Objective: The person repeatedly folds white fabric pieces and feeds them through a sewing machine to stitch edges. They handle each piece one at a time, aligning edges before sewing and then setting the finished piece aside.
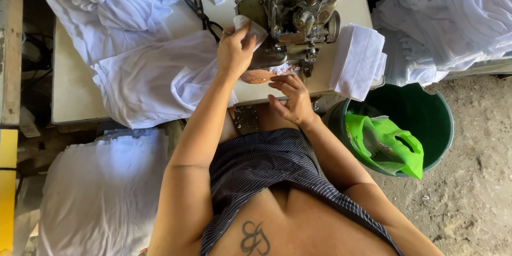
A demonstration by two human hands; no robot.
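Observation:
An old metal sewing machine (293,21) stands at the front of a pale sewing table (69,90). My left hand (234,50) pinches a small piece of white fabric (250,26) against the machine's left side. My right hand (290,98) hovers just below the machine's front edge, fingers spread and curled, holding nothing. A white garment (154,80) lies spread on the table left of my left hand. Black scissors (201,12) lie behind it.
A stack of folded white cloth (358,61) sits right of the machine. More white garments pile at the back left (106,0), on the right (448,21) and on the floor at left (101,192). A green bucket (426,112) holds a green bag (386,144).

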